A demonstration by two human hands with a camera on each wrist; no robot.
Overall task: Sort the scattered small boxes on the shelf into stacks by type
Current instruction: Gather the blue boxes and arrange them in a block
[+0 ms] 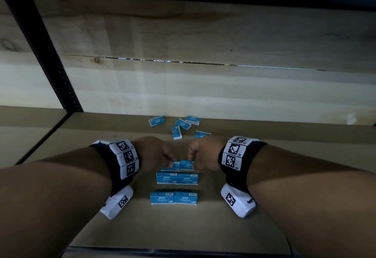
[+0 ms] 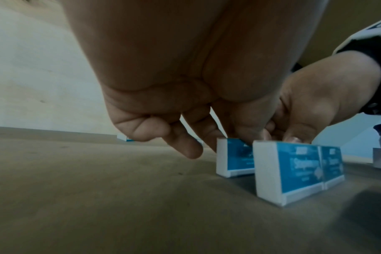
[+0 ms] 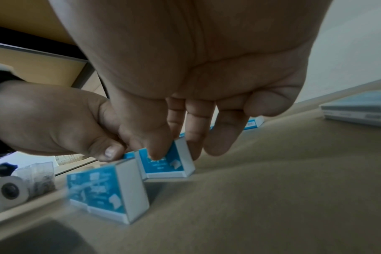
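Front pair of boxes point(image 1: 173, 197) upright on shelf point(image 1: 213, 227) | middle pair point(image 1: 177, 178) behind | left hand point(image 1: 154, 154) pinches left box point(image 1: 170, 167), partly hidden | right hand point(image 1: 201, 152) pinches right box point(image 1: 186, 165), thumb on face | loose boxes point(image 1: 181, 126) scattered by back wall, one cut off by right hand

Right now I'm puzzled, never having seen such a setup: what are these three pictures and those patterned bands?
No machine: a person works with bare hands. One picture comes from a head camera; the two others come from cameras strapped to the wrists, on bands bearing printed markers. On the shelf stand pairs of blue staple boxes, with loose boxes behind. The left hand pinches the left box of the farthest pair; the right hand pinches the right box.
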